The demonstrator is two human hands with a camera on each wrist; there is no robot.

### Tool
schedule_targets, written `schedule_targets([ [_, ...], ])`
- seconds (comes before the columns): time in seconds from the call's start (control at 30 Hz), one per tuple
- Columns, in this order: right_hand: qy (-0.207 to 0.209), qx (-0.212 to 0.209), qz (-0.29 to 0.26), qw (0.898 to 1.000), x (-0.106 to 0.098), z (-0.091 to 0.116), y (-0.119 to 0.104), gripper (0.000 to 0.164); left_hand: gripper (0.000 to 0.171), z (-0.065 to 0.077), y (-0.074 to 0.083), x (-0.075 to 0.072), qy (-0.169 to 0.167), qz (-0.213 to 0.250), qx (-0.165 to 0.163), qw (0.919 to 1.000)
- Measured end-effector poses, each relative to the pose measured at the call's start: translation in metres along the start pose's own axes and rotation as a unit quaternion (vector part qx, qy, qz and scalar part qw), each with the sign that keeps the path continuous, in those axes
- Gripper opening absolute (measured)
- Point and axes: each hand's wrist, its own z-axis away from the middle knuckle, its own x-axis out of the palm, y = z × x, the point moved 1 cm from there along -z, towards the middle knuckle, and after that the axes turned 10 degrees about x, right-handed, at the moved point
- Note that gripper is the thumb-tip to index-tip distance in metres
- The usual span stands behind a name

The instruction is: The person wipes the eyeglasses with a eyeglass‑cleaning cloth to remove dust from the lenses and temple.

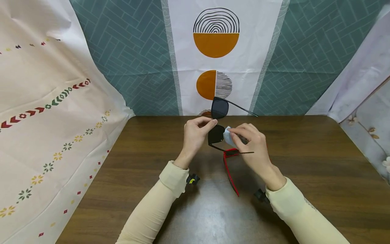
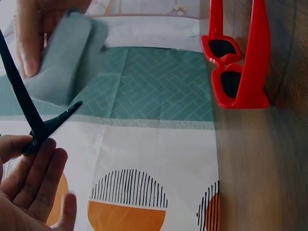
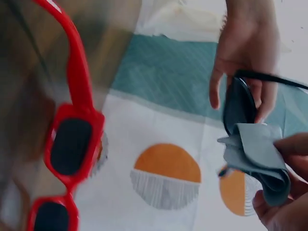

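My left hand [image 1: 194,133] pinches a pair of black sunglasses [image 1: 220,108] near the middle of the frame, holding them up on edge above the table with both temples unfolded toward the right. In my right hand [image 1: 254,139] is a folded light blue-grey cloth [image 1: 228,137], gripped between thumb and fingers. The cloth lies right beside the lower dark lens. Seen from the right wrist, the folded cloth [image 3: 257,149] overlaps the lens of the black sunglasses [image 3: 239,103].
Red-framed sunglasses [image 1: 230,174] with dark lenses stand on the brown wooden table [image 1: 146,169] below my hands, temples unfolded. Behind the table hangs a green and white patterned cloth backdrop [image 1: 134,51]. A cream patterned curtain [image 1: 61,118] borders the left side.
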Motion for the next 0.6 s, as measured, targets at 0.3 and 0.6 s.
schedule_targets([
  [0.3, 0.028, -0.154, 0.149, 0.976, 0.011, -0.004, 0.000, 0.019, 0.020, 0.001, 0.005, 0.006, -0.007, 0.009, 0.007, 0.9999],
  [0.6, -0.058, -0.197, 0.168, 0.964, 0.029, 0.007, 0.008, 0.018, 0.019, 0.002, 0.009, 0.008, -0.006, 0.036, 0.038, 0.9986],
])
